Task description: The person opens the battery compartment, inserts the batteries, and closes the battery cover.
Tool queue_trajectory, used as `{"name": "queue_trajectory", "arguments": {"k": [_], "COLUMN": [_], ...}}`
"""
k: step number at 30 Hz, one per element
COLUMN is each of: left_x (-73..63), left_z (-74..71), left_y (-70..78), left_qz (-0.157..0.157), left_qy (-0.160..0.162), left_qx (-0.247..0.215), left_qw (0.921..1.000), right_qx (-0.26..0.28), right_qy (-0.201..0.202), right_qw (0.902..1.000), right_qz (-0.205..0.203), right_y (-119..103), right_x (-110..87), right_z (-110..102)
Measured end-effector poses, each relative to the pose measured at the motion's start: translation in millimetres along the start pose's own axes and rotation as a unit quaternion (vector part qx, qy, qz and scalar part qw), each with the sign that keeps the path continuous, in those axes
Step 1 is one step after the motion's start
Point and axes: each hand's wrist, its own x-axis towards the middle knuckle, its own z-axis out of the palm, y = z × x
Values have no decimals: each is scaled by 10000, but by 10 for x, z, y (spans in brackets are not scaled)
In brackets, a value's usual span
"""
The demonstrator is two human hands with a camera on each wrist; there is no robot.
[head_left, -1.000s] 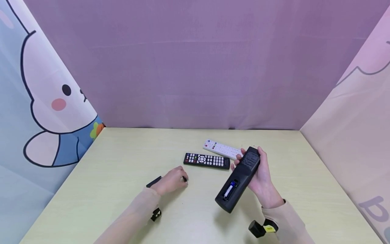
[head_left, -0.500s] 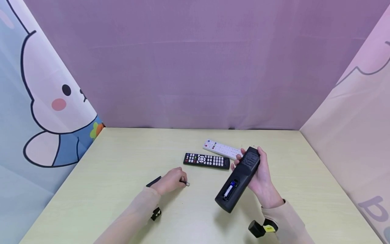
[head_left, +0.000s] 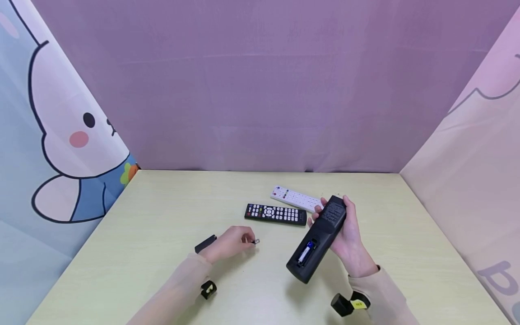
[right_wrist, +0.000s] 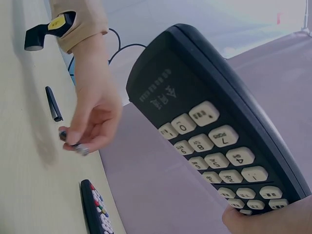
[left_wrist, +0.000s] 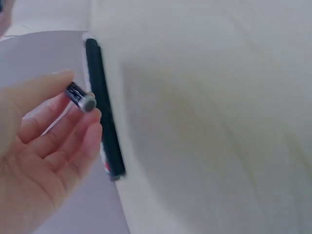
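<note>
My left hand (head_left: 230,243) pinches a small battery (left_wrist: 82,97) between thumb and fingers, just above the table; its metal end sticks out. My right hand (head_left: 350,239) grips a large black remote control (head_left: 325,225) with its back facing up. The remote's battery compartment is uncovered, and one blue-and-white battery (head_left: 306,253) lies in it. White number buttons on the remote's front show in the right wrist view. A flat dark piece, seemingly the battery cover (right_wrist: 53,104), lies on the table beside the left wrist.
A black remote with white buttons (head_left: 276,214) lies on the pale table (head_left: 183,198) beyond the hands. Behind it is a white remote (head_left: 294,197), its right end partly hidden by my right hand. A purple cloth (head_left: 260,90) closes off the back.
My left hand has risen slightly off the table and moved a little right, with the battery in its fingers now showing. The right hand and its remote have stayed nearly still.
</note>
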Motion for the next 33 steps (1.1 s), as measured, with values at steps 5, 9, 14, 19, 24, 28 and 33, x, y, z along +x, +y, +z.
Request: {"name": "queue_trajectory", "arguments": {"k": [5, 9, 14, 19, 24, 28, 33], "left_x": [-43, -76, -113, -159, -199, -218, -247], "left_z": [-18, -31, -37, -53, -64, -67, -60], "left_y": [122, 230, 344, 459, 547, 591, 644], "left_qz": [104, 171, 212, 215, 308, 327, 203], "left_qy": [187, 296, 334, 409, 528, 659, 803], "left_qx": [-510, -786, -1165, -1573, -1821, -1875, -2202], "left_qw": [9985, 9963, 9924, 9865, 9814, 9795, 9719], "right_qx": [27, 22, 47, 35, -1, 9, 37], "right_qy": [-23, -75, -83, -96, -63, -36, -39], "right_qw": [10000, 10000, 10000, 9999, 10000, 10000, 10000], "right_qz": [-1, -7, 5, 10, -8, -11, 8], "right_y": [1, 3, 8, 8, 7, 8, 8], "right_x": [4, 4, 2, 5, 6, 7, 10], "right_z": [-3, -6, -11, -11, -13, -15, -21]}}
